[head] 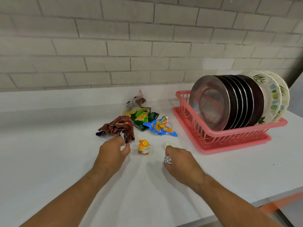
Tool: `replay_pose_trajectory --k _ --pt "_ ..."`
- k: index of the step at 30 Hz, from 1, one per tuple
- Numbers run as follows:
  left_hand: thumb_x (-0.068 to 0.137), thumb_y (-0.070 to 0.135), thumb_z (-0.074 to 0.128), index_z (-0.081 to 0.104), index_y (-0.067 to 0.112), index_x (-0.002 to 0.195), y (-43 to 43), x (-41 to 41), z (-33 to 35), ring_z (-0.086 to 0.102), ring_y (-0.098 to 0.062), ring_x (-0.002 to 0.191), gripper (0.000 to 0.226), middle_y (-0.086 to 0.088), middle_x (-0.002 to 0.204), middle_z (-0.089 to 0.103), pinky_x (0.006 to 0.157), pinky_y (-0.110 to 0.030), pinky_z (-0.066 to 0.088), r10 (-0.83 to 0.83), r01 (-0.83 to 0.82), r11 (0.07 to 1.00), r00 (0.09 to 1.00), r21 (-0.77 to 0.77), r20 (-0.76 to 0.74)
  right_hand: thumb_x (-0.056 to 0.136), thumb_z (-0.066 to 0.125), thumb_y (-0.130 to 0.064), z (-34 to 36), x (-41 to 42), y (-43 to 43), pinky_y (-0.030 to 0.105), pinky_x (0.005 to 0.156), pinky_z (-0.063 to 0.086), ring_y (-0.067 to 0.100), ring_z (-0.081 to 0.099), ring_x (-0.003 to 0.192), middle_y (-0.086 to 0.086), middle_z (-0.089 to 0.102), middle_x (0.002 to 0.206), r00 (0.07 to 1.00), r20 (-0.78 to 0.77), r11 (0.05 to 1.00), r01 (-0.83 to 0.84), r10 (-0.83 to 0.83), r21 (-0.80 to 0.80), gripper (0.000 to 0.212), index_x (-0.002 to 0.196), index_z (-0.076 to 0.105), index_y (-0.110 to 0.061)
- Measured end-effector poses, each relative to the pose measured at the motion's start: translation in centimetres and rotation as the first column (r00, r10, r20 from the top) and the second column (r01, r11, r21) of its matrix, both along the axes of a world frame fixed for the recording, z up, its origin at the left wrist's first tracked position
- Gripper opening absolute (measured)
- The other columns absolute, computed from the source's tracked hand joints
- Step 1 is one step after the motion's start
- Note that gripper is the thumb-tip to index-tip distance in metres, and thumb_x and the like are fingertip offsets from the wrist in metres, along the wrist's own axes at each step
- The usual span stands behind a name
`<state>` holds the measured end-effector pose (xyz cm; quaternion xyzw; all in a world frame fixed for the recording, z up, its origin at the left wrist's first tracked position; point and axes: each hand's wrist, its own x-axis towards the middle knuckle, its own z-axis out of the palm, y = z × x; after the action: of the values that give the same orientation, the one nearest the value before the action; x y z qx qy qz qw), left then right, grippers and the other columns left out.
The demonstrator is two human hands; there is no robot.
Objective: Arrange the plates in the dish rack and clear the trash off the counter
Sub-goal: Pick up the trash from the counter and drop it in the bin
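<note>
Bare counter (49, 161) is left open on the near and left sides. The middle is occupied by crumpled wrappers (144, 120), and a narrow bare strip is kept between them and the pink dish rack (229, 136) at right, which is filled by plates (229, 102) stood on edge. The far side is closed by a brick wall (98, 46).

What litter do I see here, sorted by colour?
brown wrapper: 1
green wrapper: 1
blue wrapper: 1
yellow-orange wrapper: 1
clear bag: 1
silver foil ball: 1
white scrap: 1
Total: 7
A yellow bit behind the green one may be another.
</note>
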<state>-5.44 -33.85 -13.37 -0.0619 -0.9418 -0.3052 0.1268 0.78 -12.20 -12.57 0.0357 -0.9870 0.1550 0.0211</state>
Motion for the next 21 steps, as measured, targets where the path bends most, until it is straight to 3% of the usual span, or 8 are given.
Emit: replay_pose_trajectory --k 2,4,6,8,12,14,17,21 --pt "0.094 0.021 0.055 0.051 0.014 0.084 0.4 0.2 0.6 0.05 -0.017 0.064 0.012 0.0 0.073 0.057 0.052 -0.028 0.035 -0.006 0.006 1.0 0.999 0.014 0.035 0.09 0.046 -0.018 0.4 0.2 0.2 0.035 0.069 0.041 0.027 0.051 0.08 -0.001 0.055 0.087 0.999 0.026 0.998 0.024 -0.023 -0.059 0.008 0.098 0.042 -0.02" --pt "0.097 0.018 0.049 0.047 0.021 0.088 0.7 0.4 1.3 0.05 -0.016 0.064 0.01 0.003 0.073 0.055 0.05 -0.024 0.034 -0.054 0.053 0.997 0.998 0.062 0.013 0.09 0.048 -0.018 0.6 0.4 0.6 0.033 0.073 0.042 0.025 0.052 0.088 -0.004 0.055 0.1 0.998 0.061 0.995 0.04 -0.034 -0.092 0.021 0.11 0.043 -0.023" --pt "0.099 0.016 0.046 0.056 0.021 0.106 1.2 0.6 2.0 0.056 -0.015 0.083 0.013 0.004 0.092 0.06 0.062 -0.015 0.039 -0.125 0.131 0.982 0.991 0.134 -0.054 0.091 0.048 -0.016 0.5 0.6 1.1 0.031 0.083 0.044 0.023 0.054 0.104 -0.003 0.056 0.12 0.996 0.084 0.995 0.031 -0.023 -0.094 0.029 0.119 0.046 -0.024" --pt "0.1 0.019 0.045 0.061 0.015 0.118 2.0 0.5 2.6 0.053 -0.01 0.094 0.024 0.003 0.105 0.058 0.073 -0.01 0.035 -0.197 0.208 0.971 0.975 0.116 -0.106 0.091 0.047 -0.014 0.3 0.9 1.5 0.027 0.08 0.041 0.023 0.055 0.108 -0.002 0.056 0.123 0.994 0.108 0.998 0.022 -0.016 -0.059 0.033 0.123 0.05 -0.025" --pt "0.085 0.038 0.067 0.069 0.019 0.1 4.1 0.7 3.2 0.045 -0.008 0.086 0.024 0.003 0.1 0.044 0.07 -0.019 0.031 -0.256 0.26 0.963 0.965 0.072 -0.063 0.095 0.047 -0.023 -0.1 1.8 2.5 0.029 0.069 0.043 0.024 0.058 0.091 0.001 0.063 0.098 0.993 0.078 0.991 0.094 -0.087 -0.091 0.02 0.112 0.058 -0.029" --pt "0.08 0.031 0.076 0.067 0.021 0.101 4.9 0.7 2.7 0.045 -0.01 0.092 0.025 0.004 0.106 0.039 0.072 -0.015 0.03 -0.283 0.283 0.958 0.959 0.039 0.02 0.093 0.056 -0.041 0.1 2.1 3.0 0.03 0.067 0.046 0.022 0.059 0.084 0.002 0.065 0.092 0.989 0.06 0.981 0.144 -0.137 -0.13 0.016 0.102 0.061 -0.028" --pt "0.089 0.011 0.065 0.07 0.016 0.105 5.6 0.4 2.1 0.054 -0.016 0.1 0.018 0.004 0.11 0.048 0.078 -0.012 0.033 -0.358 0.358 0.934 0.934 -0.018 0.006 0.077 0.063 -0.066 1.0 2.7 3.8 0.027 0.053 0.038 0.014 0.051 0.064 -0.006 0.056 0.069 0.979 0.044 0.966 0.205 -0.2 -0.158 0.041 0.078 0.057 -0.025" --pt "0.097 0.012 0.049 0.064 0.018 0.121 6.5 0.5 2.0 0.061 -0.015 0.095 0.029 0.0 0.105 0.068 0.084 -0.02 0.043 -0.398 0.397 0.916 0.918 -0.062 0.006 0.081 0.049 -0.071 1.7 4.0 4.5 0.029 0.055 0.036 0.014 0.049 0.062 -0.005 0.051 0.06 0.981 -0.014 0.971 0.187 -0.191 -0.15 0.052 0.067 0.052 -0.021"
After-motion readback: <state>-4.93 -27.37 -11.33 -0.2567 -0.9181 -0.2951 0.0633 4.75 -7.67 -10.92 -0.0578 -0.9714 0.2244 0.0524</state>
